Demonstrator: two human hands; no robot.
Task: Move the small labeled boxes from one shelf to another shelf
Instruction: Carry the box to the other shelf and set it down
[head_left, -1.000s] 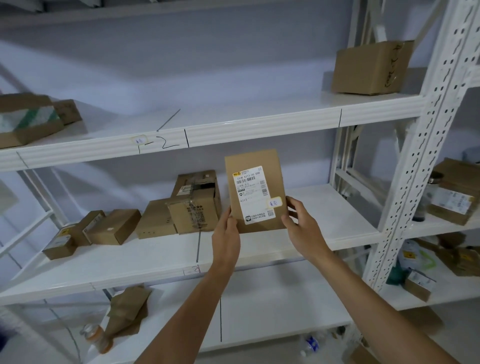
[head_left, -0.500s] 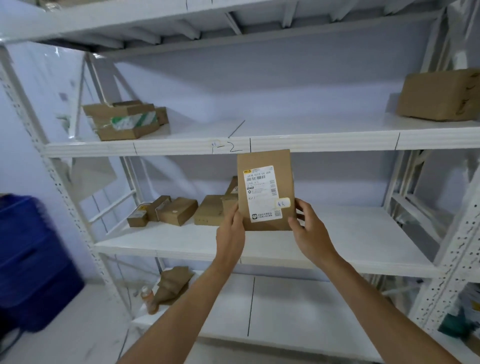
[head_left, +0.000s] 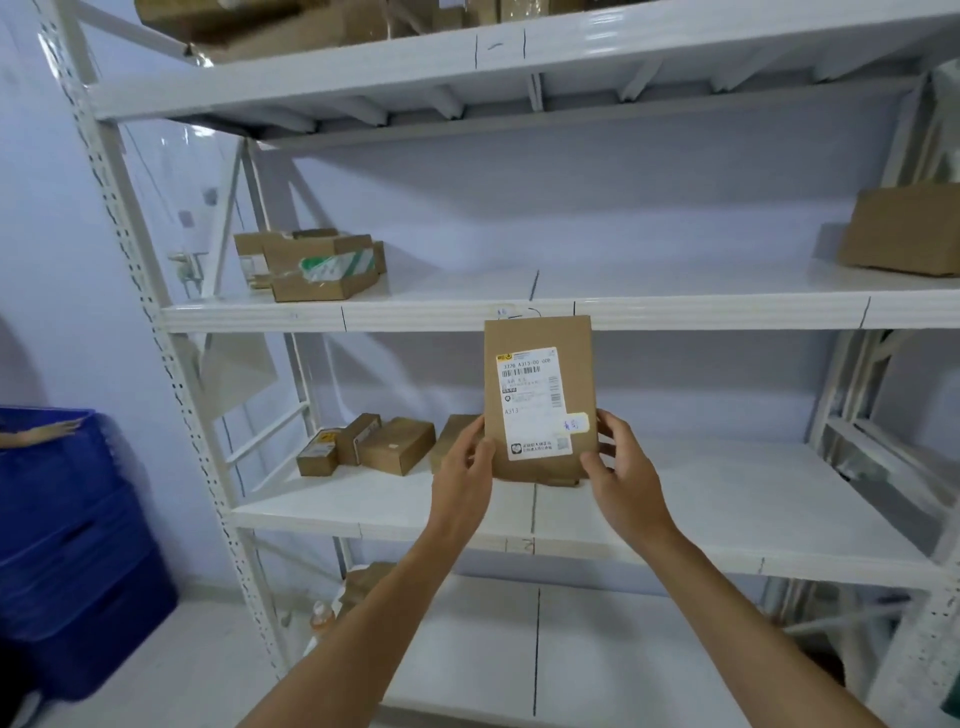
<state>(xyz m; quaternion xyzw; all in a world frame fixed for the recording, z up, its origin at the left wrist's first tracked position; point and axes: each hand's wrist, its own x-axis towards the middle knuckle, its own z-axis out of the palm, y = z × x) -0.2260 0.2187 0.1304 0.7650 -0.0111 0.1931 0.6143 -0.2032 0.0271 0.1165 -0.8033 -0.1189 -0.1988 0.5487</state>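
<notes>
One box in transit | both my hands, left and right, grasp it upright | several boxes left on middle shelf

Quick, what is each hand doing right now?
Left hand: gripping the labeled box at its lower left edge.
Right hand: gripping the same box's lower right corner.

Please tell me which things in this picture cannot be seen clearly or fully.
- Labeled box, head view: small print too small to read; lower corners covered by left hand and right hand.
- Box behind it: mostly hidden by the left hand and the held box.
- Brown box at right: cut off by the edge.
- Top-shelf boxes: cut off by the top edge.
- Blue bin: blurred.
</notes>
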